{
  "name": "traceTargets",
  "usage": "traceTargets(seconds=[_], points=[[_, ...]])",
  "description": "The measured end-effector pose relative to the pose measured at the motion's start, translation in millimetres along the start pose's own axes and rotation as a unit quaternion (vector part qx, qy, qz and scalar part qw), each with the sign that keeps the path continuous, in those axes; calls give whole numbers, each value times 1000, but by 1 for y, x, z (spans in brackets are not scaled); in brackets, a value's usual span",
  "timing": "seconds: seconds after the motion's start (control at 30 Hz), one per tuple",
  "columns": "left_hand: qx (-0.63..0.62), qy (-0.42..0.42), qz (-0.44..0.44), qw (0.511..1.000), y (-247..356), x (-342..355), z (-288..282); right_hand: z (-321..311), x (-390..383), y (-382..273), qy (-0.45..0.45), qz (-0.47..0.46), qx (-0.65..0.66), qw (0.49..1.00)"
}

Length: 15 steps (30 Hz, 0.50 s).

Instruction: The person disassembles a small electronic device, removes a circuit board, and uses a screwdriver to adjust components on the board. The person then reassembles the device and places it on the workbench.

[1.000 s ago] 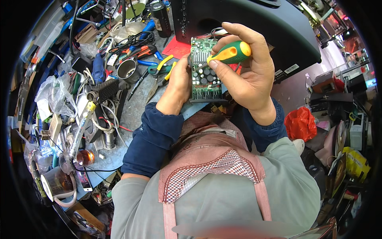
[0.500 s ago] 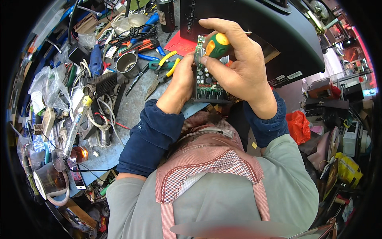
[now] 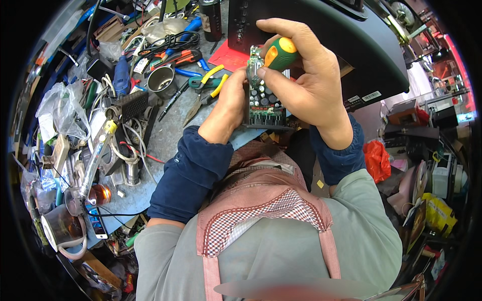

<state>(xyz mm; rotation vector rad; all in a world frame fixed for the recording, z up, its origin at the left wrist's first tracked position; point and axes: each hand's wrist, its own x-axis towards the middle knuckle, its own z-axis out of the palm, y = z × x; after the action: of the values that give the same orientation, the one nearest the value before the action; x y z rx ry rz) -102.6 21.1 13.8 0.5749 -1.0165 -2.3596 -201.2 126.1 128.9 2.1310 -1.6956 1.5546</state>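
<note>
Wrapped along the left edge of a green circuit board (image 3: 264, 103), my left hand (image 3: 232, 100) steadies it. Round capacitors, finned metal parts and a row of black connectors at its near end show on the board. My right hand (image 3: 311, 75) is closed on a screwdriver with a green and yellow handle (image 3: 282, 53), above the board's far end. Its thumb is stretched toward the board's parts. The screwdriver's tip is hidden. Under the far end of the board lies a red sheet (image 3: 228, 56).
A large black case (image 3: 321, 40) stands behind my hands. To the left lie yellow-handled pliers (image 3: 213, 75), a black marker (image 3: 173, 100), a metal cup (image 3: 161, 81) and tangled cables. A glass pot (image 3: 63, 228) and a phone (image 3: 98, 224) sit near the left edge. An orange-red bag (image 3: 376, 160) is at right.
My right hand and the screwdriver have shifted slightly to the right, and the handle is turned a little. The left hand and the board have barely moved.
</note>
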Motion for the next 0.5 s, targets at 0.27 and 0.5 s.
traceTargets(seconds=[0.27, 0.5], points=[[-13, -11, -17, 1000, 2, 0, 2, 2, -3, 3, 3, 4, 1, 1000], [-15, -13, -17, 1000, 8, -6, 8, -6, 3, -13, 6, -9, -8, 1000]])
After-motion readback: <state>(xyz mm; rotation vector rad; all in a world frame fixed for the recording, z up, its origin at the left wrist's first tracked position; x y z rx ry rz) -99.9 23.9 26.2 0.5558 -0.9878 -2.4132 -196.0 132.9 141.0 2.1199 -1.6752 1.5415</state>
